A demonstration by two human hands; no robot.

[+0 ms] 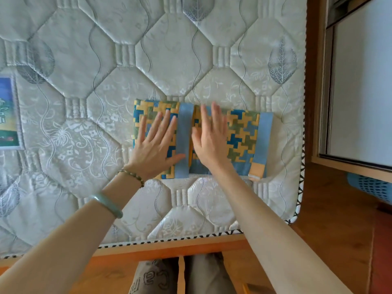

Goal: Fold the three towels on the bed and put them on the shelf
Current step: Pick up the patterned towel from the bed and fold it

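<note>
Left hand (154,145), right hand (212,143) (flat) on towel (241,132)

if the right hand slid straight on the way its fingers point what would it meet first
The right hand lies flat on the blue, yellow and green patterned towel, fingertips about at its far edge. Going on, it would likely meet only the pale quilted mattress; nothing shows in that line.

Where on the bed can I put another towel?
Bare mattress stretches above the patterned towel, and left of it as far as the blue label. A narrower strip runs along the near edge. Crowded where left hand and right hand rest on the towel.
</note>
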